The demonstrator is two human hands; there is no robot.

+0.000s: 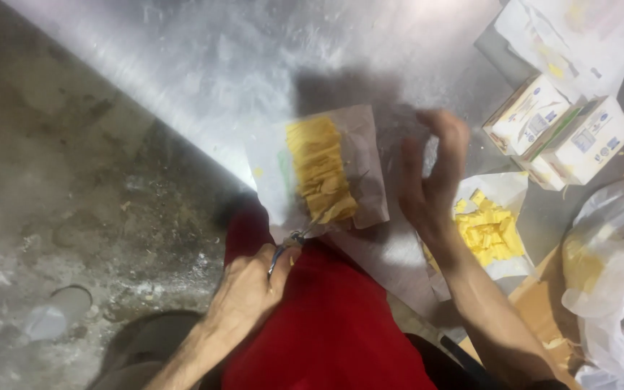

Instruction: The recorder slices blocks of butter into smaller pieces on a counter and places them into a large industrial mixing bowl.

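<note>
Butter (321, 167), a yellow block already cut into many thin slices, lies on its opened wrapper (366, 162) on the steel table (204, 65), near the table's edge and right in front of the body. I see the left hand (250, 289) low in the view, below that edge, with its fingers curled tight around the handle of a thin metal tool (292, 242); the tool's tip reaches up to the near end of the butter, and I cannot tell whether it is a knife or something else, because the view blurs it. The right hand (431, 180) hangs just beside the wrapper on its right, fingers spread and slightly bent, holding nothing and not touching the butter as far as I can see. Behind that hand, to the right, I see a second wrapper (503, 189) with a heap of small butter pieces (489, 231) on it. Further back on the right stand two cartons (561, 133), white with coloured print, touching each other, and behind them lies crumpled white paper (579, 36). A clear plastic bag (615, 274) sits at the right edge of the view, on a wooden surface (539, 303). A red apron (326, 318) fills the bottom middle. Left of the table is a rough grey floor (52, 180).
</note>
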